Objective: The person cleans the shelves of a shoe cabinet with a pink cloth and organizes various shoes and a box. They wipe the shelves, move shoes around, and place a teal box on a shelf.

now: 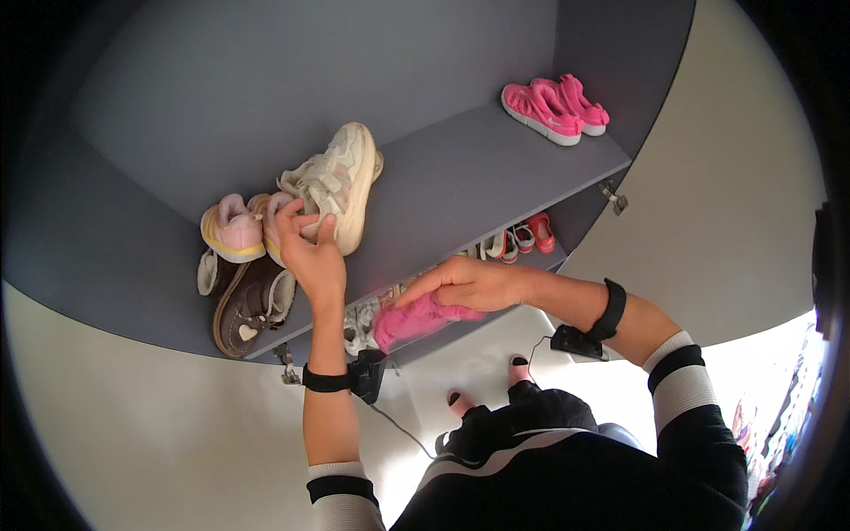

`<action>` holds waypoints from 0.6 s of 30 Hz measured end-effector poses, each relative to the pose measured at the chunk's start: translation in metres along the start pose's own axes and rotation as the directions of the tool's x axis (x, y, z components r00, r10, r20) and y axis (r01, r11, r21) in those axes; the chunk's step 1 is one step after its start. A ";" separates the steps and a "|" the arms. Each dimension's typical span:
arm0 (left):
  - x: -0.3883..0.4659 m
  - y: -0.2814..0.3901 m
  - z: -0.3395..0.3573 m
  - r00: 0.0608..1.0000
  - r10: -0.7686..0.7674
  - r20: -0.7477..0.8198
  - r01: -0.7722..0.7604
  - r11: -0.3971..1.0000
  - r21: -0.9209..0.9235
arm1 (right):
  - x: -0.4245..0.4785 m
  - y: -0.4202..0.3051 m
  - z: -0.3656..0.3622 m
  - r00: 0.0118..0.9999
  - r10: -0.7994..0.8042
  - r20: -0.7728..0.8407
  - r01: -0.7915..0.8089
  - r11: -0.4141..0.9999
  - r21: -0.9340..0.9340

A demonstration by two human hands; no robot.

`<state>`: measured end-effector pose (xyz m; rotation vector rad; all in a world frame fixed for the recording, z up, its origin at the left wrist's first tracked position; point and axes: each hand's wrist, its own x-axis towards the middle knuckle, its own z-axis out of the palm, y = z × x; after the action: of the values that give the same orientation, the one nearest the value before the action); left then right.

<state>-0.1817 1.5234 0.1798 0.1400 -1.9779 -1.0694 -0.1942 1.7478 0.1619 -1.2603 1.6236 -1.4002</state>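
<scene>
My left hand [312, 259] grips a cream-white sneaker [352, 192] by its heel opening, above the upper shelf. A second sole edge shows just behind it, so it may be a pair. In my right hand [465, 282] is a bunched pink cloth [418, 322], slightly blurred, in front of the shelf edge. Left of the sneaker, a pair of pink shoes with yellow-edged soles [234, 229] is partly covered by my left hand. Below them lie brown fleece-lined shoes [249, 308], one bearing a white heart.
Bright pink sneakers [548, 113] stand at the right end of the grey shelf [438, 172]. Several shoes, including red ones [541, 232] and silver-grey ones [358, 325], sit on the lower shelf. Cabinet doors swing out on both sides, with metal hinges [614, 198] near the shelf ends.
</scene>
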 end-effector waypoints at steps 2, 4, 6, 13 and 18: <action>0.000 -0.006 -0.001 1.000 0.029 0.006 -0.030 0.999 0.020 | -0.010 0.004 0.008 0.980 0.085 -0.178 -0.047 0.977 0.207; 0.002 -0.005 0.004 0.995 0.103 0.006 -0.104 0.993 0.054 | -0.021 0.014 0.010 0.875 0.286 -0.390 -0.118 0.908 0.402; -0.003 0.002 0.006 0.999 0.045 0.026 -0.048 0.990 0.132 | -0.034 -0.002 0.005 0.796 0.374 -0.476 -0.089 0.850 0.519; -0.015 0.002 0.010 0.973 0.169 0.155 -0.216 0.900 0.377 | -0.031 -0.005 -0.033 0.602 -0.401 -0.690 0.001 0.865 -0.501; -0.019 -0.009 0.010 0.921 0.302 0.246 -0.381 0.833 0.401 | -0.024 0.041 -0.018 0.813 -0.386 -0.436 -0.210 0.505 -0.837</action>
<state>-0.1793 1.5329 0.1584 -0.0709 -2.2718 -0.3958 -0.2131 1.7756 0.1239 -1.5166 3.0080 -1.0408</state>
